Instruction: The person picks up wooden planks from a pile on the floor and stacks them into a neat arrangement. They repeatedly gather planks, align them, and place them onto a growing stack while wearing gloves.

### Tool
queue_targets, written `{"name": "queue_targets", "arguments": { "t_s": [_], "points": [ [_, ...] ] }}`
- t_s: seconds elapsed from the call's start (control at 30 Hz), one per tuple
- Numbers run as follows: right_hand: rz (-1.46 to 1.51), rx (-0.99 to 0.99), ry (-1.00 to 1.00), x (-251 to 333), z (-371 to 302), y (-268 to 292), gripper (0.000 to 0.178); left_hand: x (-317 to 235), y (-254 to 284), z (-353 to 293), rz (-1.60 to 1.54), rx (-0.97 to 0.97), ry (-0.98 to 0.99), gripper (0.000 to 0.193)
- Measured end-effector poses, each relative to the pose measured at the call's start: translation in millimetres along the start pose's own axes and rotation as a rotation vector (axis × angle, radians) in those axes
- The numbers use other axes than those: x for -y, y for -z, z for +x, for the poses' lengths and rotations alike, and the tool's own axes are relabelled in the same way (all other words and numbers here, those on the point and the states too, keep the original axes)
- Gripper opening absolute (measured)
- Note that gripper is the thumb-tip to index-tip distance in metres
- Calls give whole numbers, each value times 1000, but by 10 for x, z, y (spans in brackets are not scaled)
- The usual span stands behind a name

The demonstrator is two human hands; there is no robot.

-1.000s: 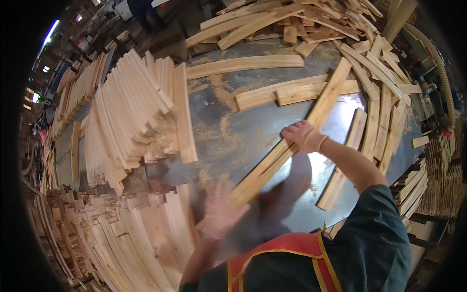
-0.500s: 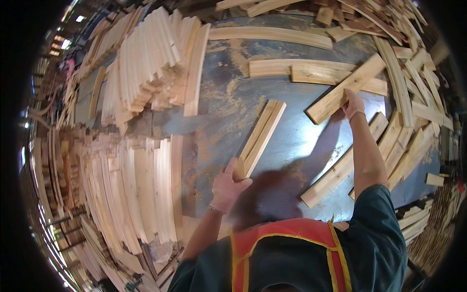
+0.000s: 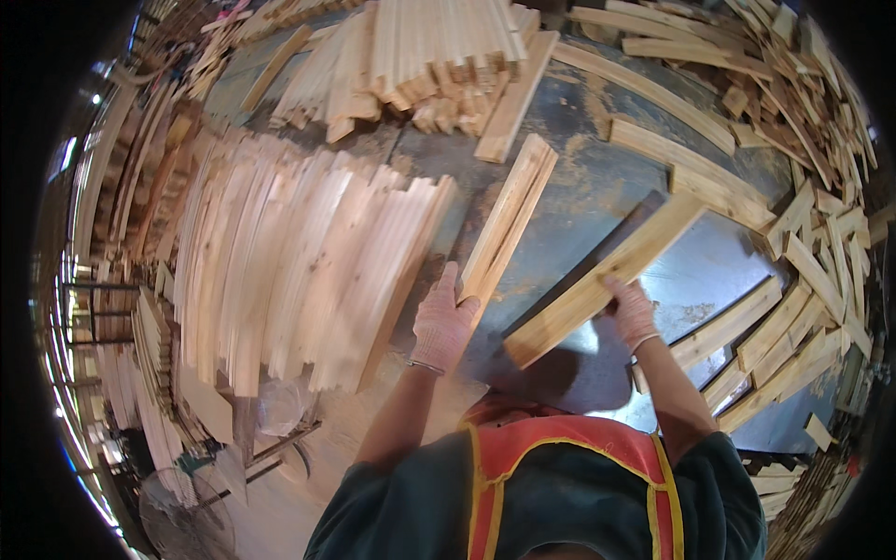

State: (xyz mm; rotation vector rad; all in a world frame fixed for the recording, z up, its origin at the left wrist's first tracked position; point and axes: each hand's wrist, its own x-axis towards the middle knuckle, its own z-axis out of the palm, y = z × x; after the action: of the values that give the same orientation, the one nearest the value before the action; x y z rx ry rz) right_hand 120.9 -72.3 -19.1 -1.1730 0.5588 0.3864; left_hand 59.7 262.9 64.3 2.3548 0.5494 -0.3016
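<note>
My left hand (image 3: 446,317), in a pale glove, is closed round the near end of a wooden board (image 3: 511,210) with a dark lengthwise line along it. This board slants away beside the right edge of a row of planks (image 3: 308,271). My right hand (image 3: 633,315), gloved too, grips the near long edge of a second, broader board (image 3: 607,280), its thumb on the upper face. That board is tilted over the metal table (image 3: 579,131), with a dark shadow along its far side. The right fingers are partly hidden beneath it.
A stack of pale planks (image 3: 439,56) stands at the back. Several loose boards (image 3: 784,345) lie at the right, near a jumbled heap of offcuts (image 3: 831,243). More boards (image 3: 691,173) lie across the far right of the table, among sawdust. A round wire guard (image 3: 187,513) is at lower left.
My view has turned left. My right hand has lifted its board off the others and brought it nearer to me and leftward. The left hand's board now lies alongside the plank row.
</note>
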Motion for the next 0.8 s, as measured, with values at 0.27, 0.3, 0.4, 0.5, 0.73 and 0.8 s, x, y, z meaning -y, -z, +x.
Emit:
{"name": "queue_targets", "arguments": {
  "t_s": [0.27, 0.3, 0.4, 0.5, 0.73, 0.8],
  "points": [
    [-1419, 688, 793, -1664, -54, -2062, 43, 701, 932, -288, -465, -120, -20, 35],
    [-1253, 791, 432, -1548, -123, -2344, 45, 676, 1076, -335, -460, -126, 1, 35],
    [-1052, 782, -97, -1014, -380, -2923, 52, 783, 1200, -355, -645, -111, -48, 33],
    [-378, 1212, -268, -1268, -254, -2322, 68, 727, 1198, -381, -777, -108, -112, 34],
    [-45, 983, -489, -1215, -1060, -1122, 66, -42, 341, -105, -857, 283, -155, 46],
    [-7, 772, -317, -966, -966, -821, 66, -322, 25, -27, -861, 339, -314, 50]
  ]
}}
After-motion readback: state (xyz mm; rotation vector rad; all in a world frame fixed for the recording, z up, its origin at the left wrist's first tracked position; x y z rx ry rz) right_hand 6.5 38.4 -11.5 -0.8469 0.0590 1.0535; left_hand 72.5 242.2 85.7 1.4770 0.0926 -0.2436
